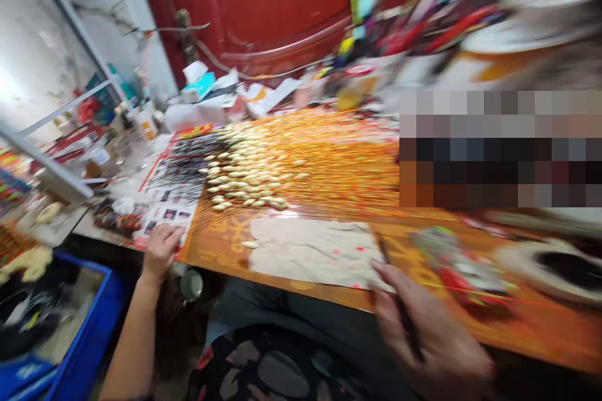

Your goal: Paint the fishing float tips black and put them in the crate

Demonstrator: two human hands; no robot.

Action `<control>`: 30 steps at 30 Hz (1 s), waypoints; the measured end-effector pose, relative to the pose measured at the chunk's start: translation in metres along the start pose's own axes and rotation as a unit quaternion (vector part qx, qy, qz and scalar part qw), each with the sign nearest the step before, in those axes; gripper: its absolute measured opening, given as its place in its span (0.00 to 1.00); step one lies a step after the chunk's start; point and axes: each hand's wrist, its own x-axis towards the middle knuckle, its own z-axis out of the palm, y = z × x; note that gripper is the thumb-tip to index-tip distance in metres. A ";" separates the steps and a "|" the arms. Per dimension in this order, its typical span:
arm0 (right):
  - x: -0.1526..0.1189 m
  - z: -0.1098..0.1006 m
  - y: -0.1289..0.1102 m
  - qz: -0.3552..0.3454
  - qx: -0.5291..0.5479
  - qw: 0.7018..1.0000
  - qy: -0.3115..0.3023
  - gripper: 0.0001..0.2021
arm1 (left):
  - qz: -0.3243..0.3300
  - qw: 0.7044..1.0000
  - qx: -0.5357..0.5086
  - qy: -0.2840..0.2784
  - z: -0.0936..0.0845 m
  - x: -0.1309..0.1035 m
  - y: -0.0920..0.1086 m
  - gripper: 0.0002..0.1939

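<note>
My left hand (160, 250) is closed at the table's left front edge, beside a printed sheet (169, 213); whatever its curled fingers hold, if anything, cannot be made out. My right hand (423, 326) grips a dark slender tool (407, 322), blurred by motion, at the right end of a pale wrinkled cloth (305, 247) with a few red spots. One cream bud-shaped piece (249, 244) lies at the cloth's left end. Behind it, many similar cream pieces (249, 169) are spread in rows among thin orange-yellow strands (338, 169) and dark strands (192, 160).
On the right of the orange-brown table (221, 250) are a blurred red-and-clear packet (465, 276) and a white roll-like ring (512, 257). A tissue box (200, 84) stands at the back. Below left is a blue crate (89, 332); a small pale cup (191, 285) sits under the edge.
</note>
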 end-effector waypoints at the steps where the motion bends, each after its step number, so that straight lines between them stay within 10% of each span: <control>1: 0.000 0.001 -0.002 -0.014 -0.026 1.000 -0.005 0.25 | 0.008 1.000 0.000 0.004 0.001 0.001 -0.003 0.26; 6: 0.013 0.004 -0.004 -0.023 -0.030 0.999 0.011 0.28 | 0.065 0.998 -0.011 0.011 0.013 0.022 0.020 0.30; 19: 0.028 -0.007 -0.006 0.015 0.002 1.000 0.003 0.28 | 0.231 0.966 -0.102 0.050 0.077 0.131 0.199 0.14; 30: 0.022 -0.097 0.039 0.157 -0.074 0.977 0.126 0.11 | 0.211 0.971 -0.101 0.040 0.101 0.140 0.210 0.09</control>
